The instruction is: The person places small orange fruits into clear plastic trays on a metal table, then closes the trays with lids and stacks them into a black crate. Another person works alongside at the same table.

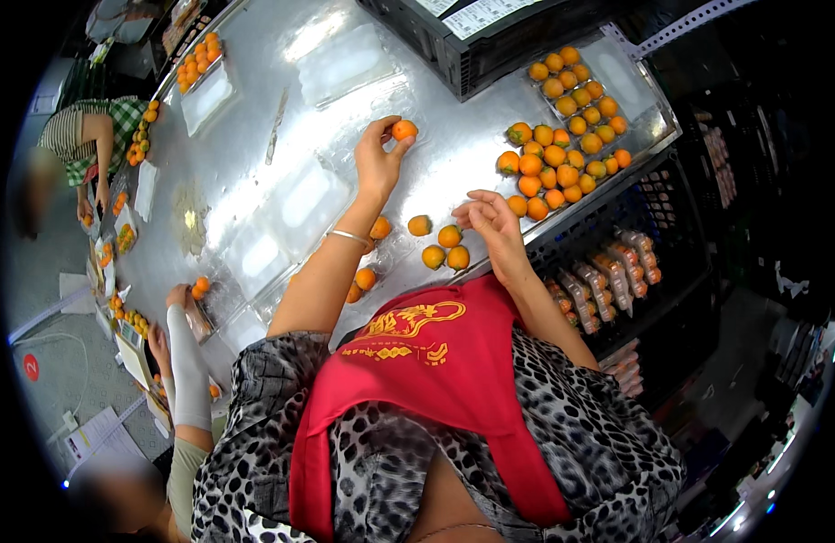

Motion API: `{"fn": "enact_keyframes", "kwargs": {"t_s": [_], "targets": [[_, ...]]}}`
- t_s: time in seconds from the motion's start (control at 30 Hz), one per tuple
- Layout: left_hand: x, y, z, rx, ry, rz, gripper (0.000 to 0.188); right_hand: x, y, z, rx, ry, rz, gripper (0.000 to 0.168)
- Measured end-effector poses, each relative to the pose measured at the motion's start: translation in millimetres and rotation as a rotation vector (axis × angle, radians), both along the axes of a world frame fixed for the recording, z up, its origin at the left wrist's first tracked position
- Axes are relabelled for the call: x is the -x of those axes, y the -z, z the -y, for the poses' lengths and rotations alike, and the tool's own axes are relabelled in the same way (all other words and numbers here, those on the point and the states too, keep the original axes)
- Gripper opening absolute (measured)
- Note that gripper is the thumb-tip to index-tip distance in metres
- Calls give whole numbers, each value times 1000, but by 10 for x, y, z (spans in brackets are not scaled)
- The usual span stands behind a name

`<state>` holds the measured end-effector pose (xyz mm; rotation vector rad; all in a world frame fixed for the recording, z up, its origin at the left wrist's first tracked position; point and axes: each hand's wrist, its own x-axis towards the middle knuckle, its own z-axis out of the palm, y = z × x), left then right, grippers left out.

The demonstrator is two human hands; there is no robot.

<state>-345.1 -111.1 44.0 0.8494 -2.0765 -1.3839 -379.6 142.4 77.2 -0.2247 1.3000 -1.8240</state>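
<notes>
My left hand [383,153] holds an orange persimmon [405,130] between thumb and fingertips above the metal table [451,159]. My right hand [492,227] has its fingers loosely bent and apart, with no fruit visible in it. Its fingertips are just above a loose persimmon [450,236], one of several beside it. To the right lies a heap of persimmons [553,163], some with green calyxes. It adjoins a clear plastic tray [628,78] with persimmons in rows. More fruit [366,278] lies in clear plastic partly behind my left forearm.
A black crate [451,61] with printed sheets stands at the table's far side. Clear plastic trays [302,197] lie left of my arm. Filled packs [614,278] stand in a dark crate below the right edge. Two co-workers' arms [190,366] [103,146] are at left.
</notes>
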Motion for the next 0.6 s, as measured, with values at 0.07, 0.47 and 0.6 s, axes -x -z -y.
{"fn": "enact_keyframes", "kwargs": {"t_s": [0.07,0.47,0.6], "targets": [[49,103,39,307,49,122,39,-19,48,-8,-5,-3,-2,32],[139,192,-130,633,49,293,54,383,165,-468,-198,265,-279,17],[130,-74,-460,616,136,207,83,1138,180,-816,-379,638,-363,17]]}}
